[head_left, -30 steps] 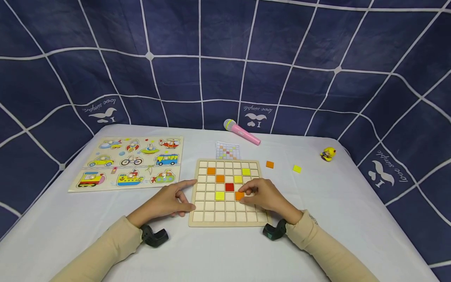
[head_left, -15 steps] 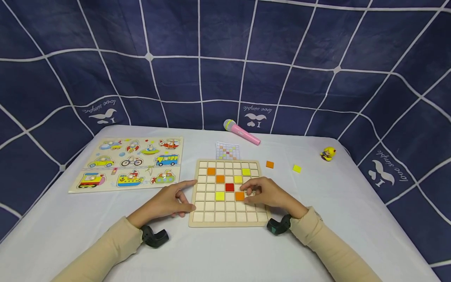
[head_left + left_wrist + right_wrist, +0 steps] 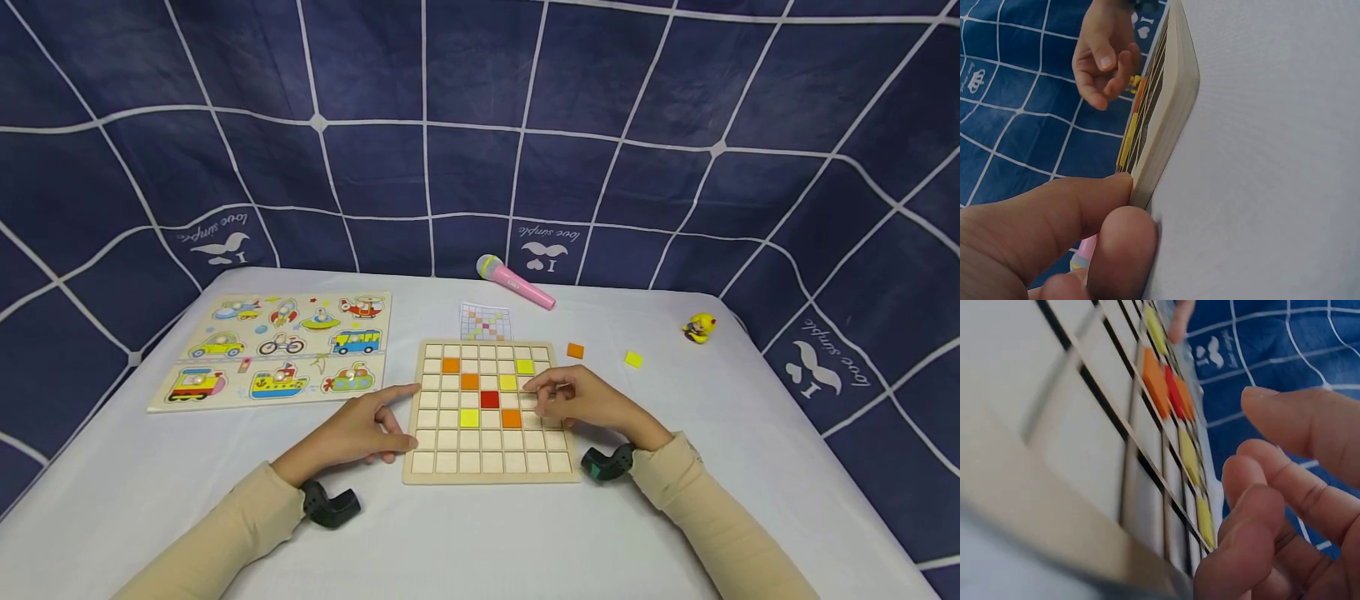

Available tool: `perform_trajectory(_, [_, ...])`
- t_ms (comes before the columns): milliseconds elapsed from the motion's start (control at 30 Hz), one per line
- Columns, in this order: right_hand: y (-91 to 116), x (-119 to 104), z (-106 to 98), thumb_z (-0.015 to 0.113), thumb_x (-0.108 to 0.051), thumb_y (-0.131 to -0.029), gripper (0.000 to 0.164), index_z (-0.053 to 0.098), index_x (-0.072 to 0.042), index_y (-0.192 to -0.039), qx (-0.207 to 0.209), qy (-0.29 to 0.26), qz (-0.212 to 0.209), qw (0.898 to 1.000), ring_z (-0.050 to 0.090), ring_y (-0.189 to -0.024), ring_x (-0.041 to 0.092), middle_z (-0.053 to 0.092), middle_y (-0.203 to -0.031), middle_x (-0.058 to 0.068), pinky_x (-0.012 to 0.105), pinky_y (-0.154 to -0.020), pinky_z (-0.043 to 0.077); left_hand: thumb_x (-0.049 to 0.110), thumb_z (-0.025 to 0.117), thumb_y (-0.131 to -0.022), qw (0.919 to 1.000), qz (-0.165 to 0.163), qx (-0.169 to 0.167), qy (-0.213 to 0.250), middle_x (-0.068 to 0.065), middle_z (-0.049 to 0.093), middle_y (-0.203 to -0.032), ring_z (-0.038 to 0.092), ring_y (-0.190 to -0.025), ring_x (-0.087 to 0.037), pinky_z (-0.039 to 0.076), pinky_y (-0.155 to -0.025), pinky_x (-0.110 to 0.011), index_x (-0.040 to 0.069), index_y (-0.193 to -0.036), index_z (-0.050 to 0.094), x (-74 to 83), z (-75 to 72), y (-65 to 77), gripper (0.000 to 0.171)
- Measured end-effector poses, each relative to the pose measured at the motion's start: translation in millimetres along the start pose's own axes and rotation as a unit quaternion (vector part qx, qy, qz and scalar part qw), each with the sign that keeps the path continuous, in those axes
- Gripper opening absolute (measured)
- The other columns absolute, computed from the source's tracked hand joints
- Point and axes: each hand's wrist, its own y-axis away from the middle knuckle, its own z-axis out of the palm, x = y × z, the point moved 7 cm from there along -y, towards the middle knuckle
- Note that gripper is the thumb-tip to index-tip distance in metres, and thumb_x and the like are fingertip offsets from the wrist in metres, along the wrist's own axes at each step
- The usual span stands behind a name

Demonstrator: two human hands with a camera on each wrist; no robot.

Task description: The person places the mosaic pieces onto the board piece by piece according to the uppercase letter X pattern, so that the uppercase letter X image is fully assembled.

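Note:
A wooden grid board (image 3: 491, 477) lies on the white table, with orange, yellow and red square tiles in several of its cells. My left hand (image 3: 358, 429) touches the board's left edge with spread thumb and index finger. In the left wrist view those fingertips (image 3: 1124, 237) meet the side of the board. Over the board's right part hovers my right hand (image 3: 581, 398), its fingers loosely bent around nothing. Nearest to it is an orange tile (image 3: 512, 418) seated in its cell. The right wrist view also has the right hand (image 3: 1291, 506) holding nothing.
Behind the board is a printed pattern card (image 3: 486, 322). An orange tile (image 3: 575, 351) and a yellow tile (image 3: 633, 359) lie loose to the right. Around them are a pink microphone (image 3: 517, 283), a yellow figurine (image 3: 699, 327) and a vehicle puzzle (image 3: 281, 367).
My right hand has let go of the orange tile, which stays in its cell, and has moved right and slightly up. The left hand keeps its place at the board's edge.

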Motion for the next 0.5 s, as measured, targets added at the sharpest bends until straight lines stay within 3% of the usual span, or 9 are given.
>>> perform_trajectory(233, [7.4, 7.1, -32.4, 0.077, -0.002, -0.097, 0.038, 0.069, 0.009, -0.133, 0.058, 0.035, 0.015, 0.998, 0.051, -0.064, 0.011, 0.066, -0.095, 0.005, 0.023, -0.056, 0.046, 0.017, 0.089, -0.089, 1.0000, 0.001, -0.001, 0.003, -0.005, 0.070, -0.082, 0.068, -0.062, -0.020, 0.049, -0.051, -0.029, 0.002, -0.162, 0.046, 0.3, 0.1, 0.2, 0.086])
perform_trajectory(500, [21.9, 16.7, -75.4, 0.074, 0.000, -0.098, 0.034, 0.069, 0.012, -0.129, 0.152, 0.064, -0.016, 0.986, 0.059, -0.072, 0.011, 0.069, -0.095, 0.004, 0.024, -0.063, 0.051, 0.017, 0.089, -0.089, 1.0000, 0.001, -0.002, 0.003, -0.004, 0.071, -0.082, 0.068, -0.062, -0.020, 0.050, -0.051, -0.029, 0.002, -0.162, 0.046, -0.1, 0.0, 0.1, 0.086])
